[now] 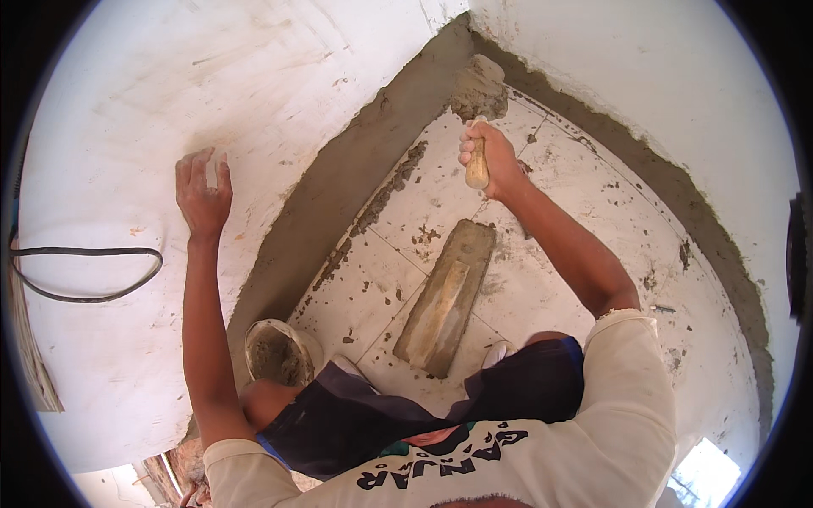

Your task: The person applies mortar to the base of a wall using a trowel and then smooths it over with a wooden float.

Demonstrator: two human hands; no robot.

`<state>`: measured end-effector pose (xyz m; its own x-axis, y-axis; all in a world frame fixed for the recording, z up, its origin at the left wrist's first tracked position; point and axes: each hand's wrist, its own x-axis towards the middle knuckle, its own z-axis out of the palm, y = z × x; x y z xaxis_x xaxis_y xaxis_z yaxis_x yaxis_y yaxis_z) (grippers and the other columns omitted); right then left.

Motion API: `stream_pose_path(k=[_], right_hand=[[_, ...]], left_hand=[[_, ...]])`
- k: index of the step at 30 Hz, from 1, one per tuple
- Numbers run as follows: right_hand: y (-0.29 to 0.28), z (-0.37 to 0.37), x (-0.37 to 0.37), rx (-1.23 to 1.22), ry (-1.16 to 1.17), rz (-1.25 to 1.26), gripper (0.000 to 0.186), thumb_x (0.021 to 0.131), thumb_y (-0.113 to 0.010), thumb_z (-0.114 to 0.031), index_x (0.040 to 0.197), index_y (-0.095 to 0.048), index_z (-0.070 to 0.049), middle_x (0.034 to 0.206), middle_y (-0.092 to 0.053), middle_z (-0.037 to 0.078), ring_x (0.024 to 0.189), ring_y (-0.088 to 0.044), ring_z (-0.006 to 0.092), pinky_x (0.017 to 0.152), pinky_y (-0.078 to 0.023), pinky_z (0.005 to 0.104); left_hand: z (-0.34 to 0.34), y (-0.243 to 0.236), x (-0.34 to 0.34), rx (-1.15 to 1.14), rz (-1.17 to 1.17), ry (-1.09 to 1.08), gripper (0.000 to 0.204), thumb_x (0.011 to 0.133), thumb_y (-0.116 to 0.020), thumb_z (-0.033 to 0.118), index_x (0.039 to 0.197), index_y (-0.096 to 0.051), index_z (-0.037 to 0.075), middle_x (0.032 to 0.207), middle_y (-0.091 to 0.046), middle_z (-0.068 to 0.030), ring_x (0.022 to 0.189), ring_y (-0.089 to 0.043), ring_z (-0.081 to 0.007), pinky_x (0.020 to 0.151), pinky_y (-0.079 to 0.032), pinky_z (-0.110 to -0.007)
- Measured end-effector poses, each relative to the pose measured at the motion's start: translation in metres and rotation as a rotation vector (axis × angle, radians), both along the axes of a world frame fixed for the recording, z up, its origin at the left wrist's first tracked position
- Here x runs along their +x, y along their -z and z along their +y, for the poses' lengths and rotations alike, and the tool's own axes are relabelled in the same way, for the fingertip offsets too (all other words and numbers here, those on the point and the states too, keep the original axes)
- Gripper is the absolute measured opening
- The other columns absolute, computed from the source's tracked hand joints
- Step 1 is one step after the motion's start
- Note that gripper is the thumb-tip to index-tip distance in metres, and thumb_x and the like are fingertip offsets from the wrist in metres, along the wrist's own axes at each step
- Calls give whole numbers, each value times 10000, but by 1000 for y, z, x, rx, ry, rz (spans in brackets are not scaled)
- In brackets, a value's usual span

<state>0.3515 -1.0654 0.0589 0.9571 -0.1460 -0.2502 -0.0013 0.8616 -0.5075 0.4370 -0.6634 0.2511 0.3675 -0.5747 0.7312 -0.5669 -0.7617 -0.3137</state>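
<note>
1. While the left hand (203,190) is resting with loosely spread fingers against the left wall (110,356), upper left of the frame, and is holding nothing, the right hand (495,159) is grasping the trowel (477,169) by its wooden handle at upper centre. Whether the left palm is bearing weight, I cannot tell.
2. The person seems to be working wet mortar into or out of the corner: the trowel's far end is sitting under a grey lump of mortar (480,83), which is hiding the blade. Whether it is scooping or pressing, I cannot tell.
3. The next move is probably calling for a firm wrist and a level blade, so that the load is not sliding off.
4. Counting from left to right: one black cable (93,251) is looping at the left edge; one grey band (330,178) is running along the left wall; one bucket (312,340) is standing at lower left of centre, holding mortar; one float (449,296) is lying on the tiled floor (373,284) at centre; one trowel is reaching upper centre; a second grey band (644,157) is curving down the right side.
</note>
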Motion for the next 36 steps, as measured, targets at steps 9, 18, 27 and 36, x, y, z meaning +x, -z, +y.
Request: stream_pose_path(k=[9,18,27,36], right_hand=[[17,26,35,101,219,-60,100,901,-563,-89,974,-496,-71,792,-526,43,612,-535,131,516,-502,294],[29,95,28,-62,802,181,267,882,-590,-58,1121,-474,-37,795,-528,65,586,-545,150,503,-501,295],[106,125,161,-873,901,746,543,842,-629,-123,1310,-393,19,1070,-628,275,997,-624,469,900,-504,489],[92,264,113,-600,489,196,429,851,-637,-82,1185,-369,-63,878,-546,117,630,-565,181,528,-479,342]], left_hand=[[15,21,57,121,-410,-142,277,857,-742,276,1046,-666,88,999,-638,-102,903,-584,-318,790,-474,-433],[20,21,57,140,-443,-83,286,848,-747,262,1044,-650,77,988,-633,-105,893,-575,-330,799,-465,-440],[3,41,63,75,-418,-110,306,850,-742,261,1064,-631,72,1007,-637,-109,903,-578,-349,801,-461,-453],[17,25,60,148,-419,-118,338,821,-752,239,1077,-624,59,1019,-623,-121,942,-569,-359,837,-457,-471]])
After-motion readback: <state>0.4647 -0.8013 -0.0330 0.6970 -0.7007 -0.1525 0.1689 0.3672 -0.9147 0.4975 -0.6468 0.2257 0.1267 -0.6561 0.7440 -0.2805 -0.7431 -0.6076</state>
